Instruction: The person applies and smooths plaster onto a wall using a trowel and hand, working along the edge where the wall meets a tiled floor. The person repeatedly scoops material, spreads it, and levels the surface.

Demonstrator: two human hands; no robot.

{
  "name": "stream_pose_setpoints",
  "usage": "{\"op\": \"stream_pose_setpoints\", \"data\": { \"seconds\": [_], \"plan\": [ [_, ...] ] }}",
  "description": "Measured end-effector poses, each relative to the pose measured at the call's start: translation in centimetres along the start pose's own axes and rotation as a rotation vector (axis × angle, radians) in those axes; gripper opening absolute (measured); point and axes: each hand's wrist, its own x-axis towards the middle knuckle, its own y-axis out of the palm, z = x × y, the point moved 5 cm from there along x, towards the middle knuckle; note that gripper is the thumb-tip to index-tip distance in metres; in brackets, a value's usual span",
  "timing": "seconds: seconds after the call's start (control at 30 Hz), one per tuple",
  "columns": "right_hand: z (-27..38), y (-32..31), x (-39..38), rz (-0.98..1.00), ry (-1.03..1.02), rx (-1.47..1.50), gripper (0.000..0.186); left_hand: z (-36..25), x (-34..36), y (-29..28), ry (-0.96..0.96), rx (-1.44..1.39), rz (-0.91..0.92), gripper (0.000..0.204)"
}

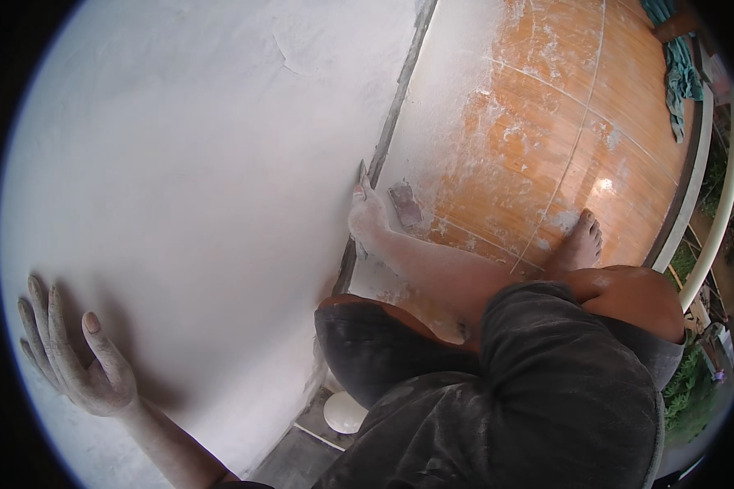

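Where one white wall [196, 163] spans 9 to 12 o'clock on my remote view, I count two dusty hands: left hand [86, 367], 8 o'clock, fingers raised and spread wide, wall contact uncertain; right hand [369, 220], dial centre, closed around one thin grey piece [362, 170] at the wall's lower edge. Beside it, 2 o'clock: one grey block [405, 204]. Further, 2 o'clock: one teal cloth [681, 77].

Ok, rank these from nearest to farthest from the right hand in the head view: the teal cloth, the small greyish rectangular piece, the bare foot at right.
From the right hand:
1. Small greyish rectangular piece: just to its right, on the floor.
2. Bare foot: farther right, on the orange floor.
3. Teal cloth: upper right, near the floor's edge.
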Motion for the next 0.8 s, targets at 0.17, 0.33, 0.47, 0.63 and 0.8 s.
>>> {"op": "stream_pose_setpoints", "data": {
  "seconds": [0.17,0.33,0.47,0.63,0.8],
  "plan": [
    [-7.2,2.3,-0.6,0.266,0.737,0.391,0.031,0.5,0.6,0.0,0.033,0.000,0.010,0.036],
    [-4.3,0.6,-1.3,0.285,0.613,0.182,0.036,0.6,0.2,0.2,-0.017,-0.111,0.043,0.037],
    [-1.7,-0.2,-2.8,0.316,0.750,0.154,0.041,0.9,0.0,0.3,0.052,-0.104,0.042,0.036],
    [-1.9,-0.6,-3.5,0.384,0.789,-0.018,0.046,1.0,0.3,0.4,0.085,-0.160,0.036,0.035],
    [-2.3,-0.1,-5.5,0.477,0.843,0.133,0.047,0.5,0.6,0.8,0.008,-0.161,0.085,0.035]
  ]
}}
